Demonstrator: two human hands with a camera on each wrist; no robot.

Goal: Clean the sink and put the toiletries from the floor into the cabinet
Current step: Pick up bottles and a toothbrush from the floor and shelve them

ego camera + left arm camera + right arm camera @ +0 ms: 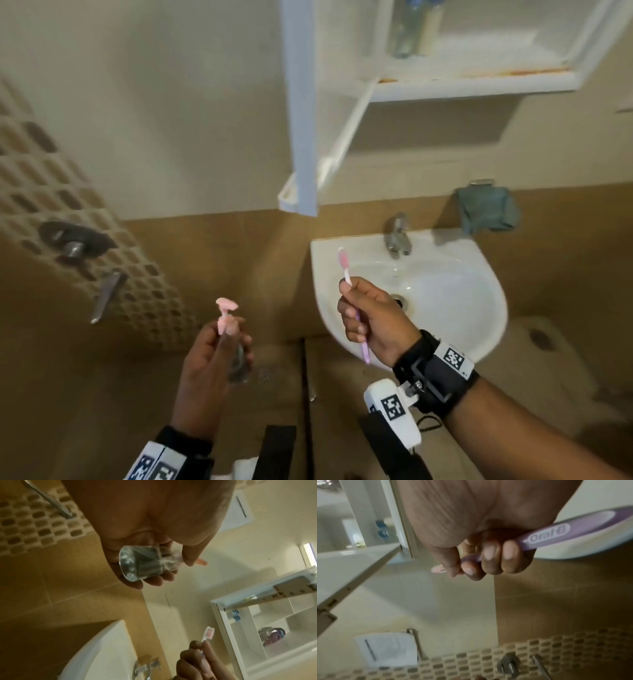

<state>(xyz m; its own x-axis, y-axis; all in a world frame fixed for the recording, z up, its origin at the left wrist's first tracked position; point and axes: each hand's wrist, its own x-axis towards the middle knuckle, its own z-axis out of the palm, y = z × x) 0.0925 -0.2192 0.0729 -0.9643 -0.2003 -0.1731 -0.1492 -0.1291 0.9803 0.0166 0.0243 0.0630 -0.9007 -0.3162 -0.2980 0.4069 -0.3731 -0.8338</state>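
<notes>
- Tiled bathroom, tan lower wall, cream above; white sink bolted to the wall, tap at its back, green cloth hung to the right of it.
- Cabinet sits above the sink, door swung open towards the person. At least one bottle on the shelf already.
- Right hand has its fingers wrapped round a toothbrush, a firm fist on the handle. Brush stands near upright, bristle head up, tail poking out below the fist.
- Left hand grips a clear pump bottle with a pink pump top, also upright, fingers curled round the body.
- Key relation: open shelf lies up and to the right of both hands. Right hand is the nearer one, in front of the basin just under the cabinet; left is lower and further left, with the door edge hanging between it and the shelf. My read: toothbrush goes in first.
- Head view gives the layout, but the bottle body is blurred.
- Left wrist view shows the bottle's clear round base and a dark purple item on a lower shelf that the head view cuts off.
- Right wrist view shows the purple handle with "Oral-B" lettering; bristles mostly hidden behind the thumb.
</notes>
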